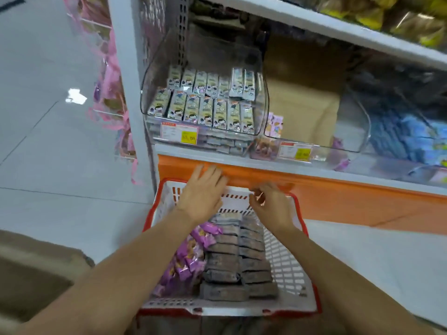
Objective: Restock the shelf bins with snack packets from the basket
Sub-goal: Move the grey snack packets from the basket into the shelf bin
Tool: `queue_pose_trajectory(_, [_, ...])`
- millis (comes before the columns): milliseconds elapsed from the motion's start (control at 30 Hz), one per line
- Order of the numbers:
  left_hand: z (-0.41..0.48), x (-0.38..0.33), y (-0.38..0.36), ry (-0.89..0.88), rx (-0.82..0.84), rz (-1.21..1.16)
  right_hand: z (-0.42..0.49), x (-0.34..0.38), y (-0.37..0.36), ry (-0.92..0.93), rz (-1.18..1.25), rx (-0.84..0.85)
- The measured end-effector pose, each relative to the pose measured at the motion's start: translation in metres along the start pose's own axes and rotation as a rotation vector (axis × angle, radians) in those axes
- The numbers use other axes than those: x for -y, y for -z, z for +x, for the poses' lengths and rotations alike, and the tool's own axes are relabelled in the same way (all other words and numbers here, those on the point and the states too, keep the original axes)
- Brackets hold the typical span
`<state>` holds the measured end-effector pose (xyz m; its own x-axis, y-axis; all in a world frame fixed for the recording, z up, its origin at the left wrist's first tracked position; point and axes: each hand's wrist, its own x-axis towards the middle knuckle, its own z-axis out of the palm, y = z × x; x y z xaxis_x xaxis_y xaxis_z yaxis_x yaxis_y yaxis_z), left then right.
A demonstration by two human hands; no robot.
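Note:
A white basket with a red rim (289, 267) stands on the floor before the shelf. It holds two rows of grey snack packets (238, 259) and several purple packets (191, 257) on the left. My left hand (202, 192) hovers flat over the basket's far end, fingers straight and holding nothing. My right hand (272, 204) is beside it, fingers loosely curled; nothing shows in its grip. On the shelf above, a clear bin (205, 97) holds rows of upright cartoon-printed packets. A second clear bin (314, 131) to its right has only a few purple packets at its front.
An orange shelf base (338, 189) runs just behind the basket. Yellow price tags (180, 134) sit on the bin fronts. Blue packets (411, 139) fill a bin at the far right. Pink goods (111, 93) hang at the shelf's left end. Grey tiled floor lies to the left.

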<state>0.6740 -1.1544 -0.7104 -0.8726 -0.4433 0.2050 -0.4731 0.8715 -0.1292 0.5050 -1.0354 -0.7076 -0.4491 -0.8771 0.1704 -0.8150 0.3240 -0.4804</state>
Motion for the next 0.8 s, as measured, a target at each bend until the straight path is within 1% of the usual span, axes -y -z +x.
queue_pose_trajectory(67, [-0.003, -0.002, -0.015, 0.031, 0.170, -0.013, -0.014, -0.024, -0.020, -0.101, 0.016, 0.053])
queue_pose_trajectory(133, [-0.003, -0.002, -0.029, 0.084, 0.282, -0.011, -0.025, -0.041, -0.038, -0.212, 0.046, 0.112])
queue_pose_trajectory(300, [-0.004, 0.003, -0.062, 0.125, 0.381, 0.021, -0.038, -0.074, -0.080, -0.383, 0.122, 0.180])
queue_pose_trajectory(367, [-0.007, 0.004, -0.075, 0.158, 0.386, -0.038, -0.035, -0.083, -0.095, -0.436, 0.152, 0.201])
queue_pose_trajectory(433, [-0.010, 0.005, -0.085, 0.176, 0.348, -0.103, -0.031, -0.092, -0.110, -0.497, 0.206, 0.229])
queue_pose_trajectory(567, [-0.011, 0.003, -0.098, 0.213, 0.323, -0.139, -0.019, -0.098, -0.127, -0.704, 0.369, 0.359])
queue_pose_trajectory(633, [-0.011, 0.000, -0.102, 0.237, 0.300, -0.156, -0.012, -0.098, -0.133, -0.795, 0.460, 0.379])
queue_pose_trajectory(700, [-0.011, -0.001, -0.104, 0.250, 0.271, -0.164, -0.006, -0.094, -0.139, -0.827, 0.522, 0.390])
queue_pose_trajectory(800, [-0.011, -0.002, -0.108, 0.261, 0.290, -0.153, 0.002, -0.086, -0.146, -0.842, 0.538, 0.371])
